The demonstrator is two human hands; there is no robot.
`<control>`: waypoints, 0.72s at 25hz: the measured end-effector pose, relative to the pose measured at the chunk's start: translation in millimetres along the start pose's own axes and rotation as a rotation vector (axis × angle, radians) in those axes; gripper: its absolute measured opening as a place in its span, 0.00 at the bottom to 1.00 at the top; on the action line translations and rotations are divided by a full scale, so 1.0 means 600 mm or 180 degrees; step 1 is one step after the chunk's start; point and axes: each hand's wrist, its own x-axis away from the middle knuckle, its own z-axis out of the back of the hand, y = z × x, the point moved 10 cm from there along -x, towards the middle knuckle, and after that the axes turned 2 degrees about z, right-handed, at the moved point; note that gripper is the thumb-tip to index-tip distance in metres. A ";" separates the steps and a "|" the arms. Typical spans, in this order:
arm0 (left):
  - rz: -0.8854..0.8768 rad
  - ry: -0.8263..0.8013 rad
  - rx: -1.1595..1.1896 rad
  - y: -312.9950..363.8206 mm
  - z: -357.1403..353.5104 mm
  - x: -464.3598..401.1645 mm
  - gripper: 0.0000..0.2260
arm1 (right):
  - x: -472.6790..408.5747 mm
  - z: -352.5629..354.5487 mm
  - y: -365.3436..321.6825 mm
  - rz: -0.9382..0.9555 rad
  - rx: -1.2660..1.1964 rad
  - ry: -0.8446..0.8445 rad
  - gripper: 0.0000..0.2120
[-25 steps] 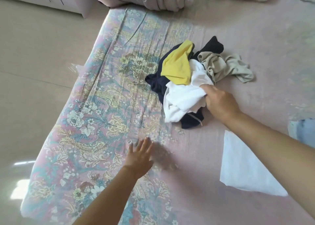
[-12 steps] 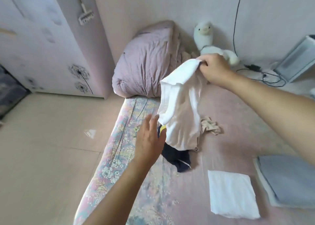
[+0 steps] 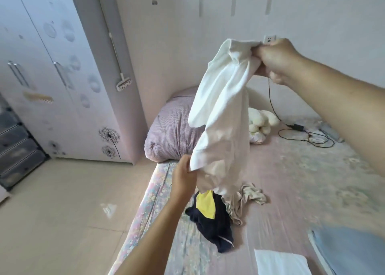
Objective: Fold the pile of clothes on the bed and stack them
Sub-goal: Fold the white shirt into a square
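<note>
Bare bed [image 3: 291, 181] right of clothes pile [image 3: 214, 218], cable [image 3: 308, 137] beyond.

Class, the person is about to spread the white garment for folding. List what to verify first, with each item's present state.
1. Right hand grips the white garment: ok.
2. Left hand holds its lower edge: ok.
3. Garment hangs free of the pile: cannot tell.
4. Garment untwisted: not ok, bunched.
5. Bare bed beside the pile for spreading: ok.
6. Folded white piece lies apart: ok.

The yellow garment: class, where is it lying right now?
In the head view the yellow garment lies on the navy garment at the bed's left side, just below the hanging white garment, with the beige garment to its right.
</note>
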 end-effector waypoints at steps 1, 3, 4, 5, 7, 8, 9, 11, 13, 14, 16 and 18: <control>0.0043 0.0130 0.0327 0.011 0.023 -0.005 0.08 | 0.000 0.017 0.014 -0.0084 0.0149 0.0144 0.05; 0.0068 -0.0065 0.0697 0.052 0.045 -0.021 0.09 | 0.009 0.043 0.060 -0.0384 0.0458 0.0257 0.04; 0.0081 -0.0296 0.0647 0.078 0.045 -0.031 0.11 | 0.018 0.053 0.090 -0.0566 0.0538 0.0278 0.04; 0.0069 -0.0516 0.0512 0.108 0.043 -0.040 0.12 | 0.029 0.060 0.118 -0.0728 0.0557 0.0280 0.04; -0.0036 -0.0782 0.0288 0.167 0.036 -0.058 0.15 | 0.056 0.066 0.167 -0.0987 0.0734 0.0236 0.05; -0.0104 -0.0869 0.0238 0.196 0.030 -0.067 0.15 | 0.071 0.069 0.186 -0.1090 0.0876 0.0174 0.05; -0.0171 -0.0956 0.0184 0.224 0.024 -0.074 0.15 | 0.083 0.073 0.204 -0.1160 0.1018 0.0104 0.07; -0.0289 -0.1088 0.0048 0.267 0.009 -0.084 0.15 | 0.115 0.076 0.230 -0.1349 0.1349 -0.0199 0.08; -0.0378 -0.1222 -0.0016 0.293 -0.007 -0.087 0.15 | 0.135 0.060 0.233 -0.1200 0.2089 -0.0885 0.04; -0.0434 -0.1276 -0.0031 0.305 -0.015 -0.086 0.15 | 0.139 0.043 0.216 -0.0854 0.2316 -0.1269 0.06; -0.0537 -0.1407 -0.0065 0.321 -0.034 -0.082 0.14 | 0.163 -0.008 0.174 -0.0339 0.1615 -0.2028 0.13; -0.0670 -0.1499 -0.0134 0.337 -0.054 -0.074 0.11 | 0.195 -0.047 0.140 -0.0525 0.0388 -0.2616 0.13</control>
